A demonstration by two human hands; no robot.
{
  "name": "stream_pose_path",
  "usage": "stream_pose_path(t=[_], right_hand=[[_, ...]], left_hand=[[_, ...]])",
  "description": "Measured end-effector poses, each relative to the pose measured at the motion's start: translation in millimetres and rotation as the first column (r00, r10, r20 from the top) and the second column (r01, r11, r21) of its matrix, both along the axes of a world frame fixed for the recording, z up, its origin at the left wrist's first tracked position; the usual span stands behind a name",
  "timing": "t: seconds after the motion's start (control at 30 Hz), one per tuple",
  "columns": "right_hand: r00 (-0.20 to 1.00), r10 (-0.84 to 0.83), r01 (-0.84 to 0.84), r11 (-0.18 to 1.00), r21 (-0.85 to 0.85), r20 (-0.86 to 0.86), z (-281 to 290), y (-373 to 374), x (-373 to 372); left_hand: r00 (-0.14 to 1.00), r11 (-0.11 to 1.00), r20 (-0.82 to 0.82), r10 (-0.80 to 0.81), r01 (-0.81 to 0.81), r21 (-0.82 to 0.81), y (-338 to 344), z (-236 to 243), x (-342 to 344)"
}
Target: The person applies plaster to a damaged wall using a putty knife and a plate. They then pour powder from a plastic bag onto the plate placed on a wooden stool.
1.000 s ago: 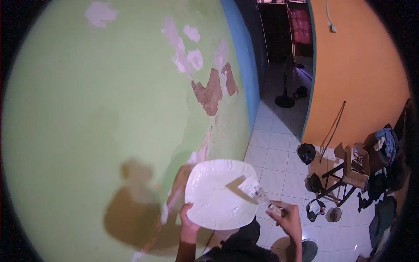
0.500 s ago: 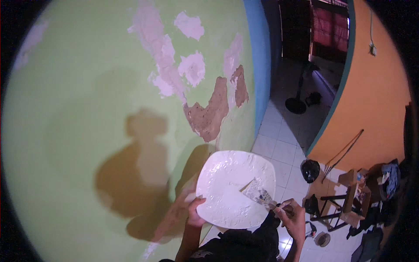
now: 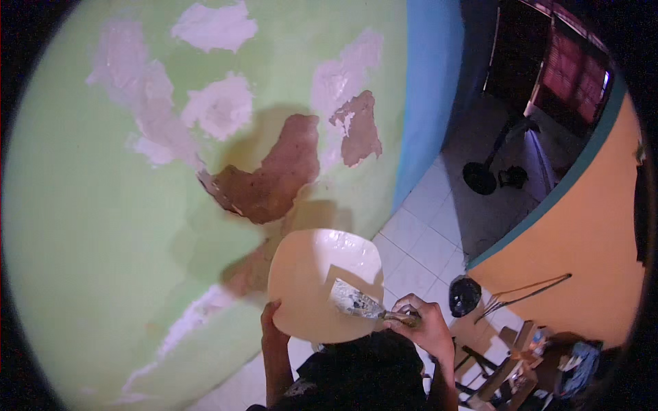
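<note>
My left hand (image 3: pixel 273 323) grips the left rim of a white, rounded-square plate (image 3: pixel 291 267); most of its fingers are hidden beneath. White paste shows along the plate's far side. My right hand (image 3: pixel 428 327) is closed around the handle of a putty knife (image 3: pixel 360 301), whose smeared metal blade lies over the plate's middle. I cannot tell whether the blade touches the plate. Beyond the plate stands a green wall (image 3: pixel 82 240). A brown bare patch (image 3: pixel 274 181) and a smaller one (image 3: pixel 361 133) show where paint is gone, with whitish filler (image 3: pixel 221 106) around them.
A blue wall strip (image 3: pixel 428 89) borders a doorway, where a dark stand (image 3: pixel 480 177) rests on the floor. Right of it is an orange wall (image 3: pixel 569 246). A black plastic bag (image 3: pixel 465 296) and a wooden stand with clutter (image 3: pixel 510 359) sit on the tiles.
My view has turned and come closer to the wall, so its patches look larger and lie further left. Plate and knife have shifted left in the picture, both still held.
</note>
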State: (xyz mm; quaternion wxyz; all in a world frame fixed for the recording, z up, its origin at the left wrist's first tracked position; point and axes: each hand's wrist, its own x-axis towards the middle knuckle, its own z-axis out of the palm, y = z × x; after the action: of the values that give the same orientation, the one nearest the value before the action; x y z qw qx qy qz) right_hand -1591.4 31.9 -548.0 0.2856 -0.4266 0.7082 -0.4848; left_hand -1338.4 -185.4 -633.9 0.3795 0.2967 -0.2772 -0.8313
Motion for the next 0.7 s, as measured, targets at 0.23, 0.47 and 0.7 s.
stream_pose_path(t=[0.23,0.47,0.7], right_hand=[[0.992,-0.017,0.023,0.998,0.056,-0.121,3.9,37.9,-129.9],[0.992,-0.092,0.077,0.983,0.168,0.084,-37.9,37.7,-208.3],[0.999,-0.039,0.040,0.975,0.219,-0.012,-29.2,0.6,-270.0]], left_hand=[[0.978,0.985,0.133,-0.162,0.151,0.087,48.4,-8.7,-127.9],[0.930,0.965,0.259,-0.262,0.250,0.078,49.7,-8.9,-209.1],[0.902,0.917,0.164,-0.400,0.391,0.085,5.8,-18.5,-303.9]])
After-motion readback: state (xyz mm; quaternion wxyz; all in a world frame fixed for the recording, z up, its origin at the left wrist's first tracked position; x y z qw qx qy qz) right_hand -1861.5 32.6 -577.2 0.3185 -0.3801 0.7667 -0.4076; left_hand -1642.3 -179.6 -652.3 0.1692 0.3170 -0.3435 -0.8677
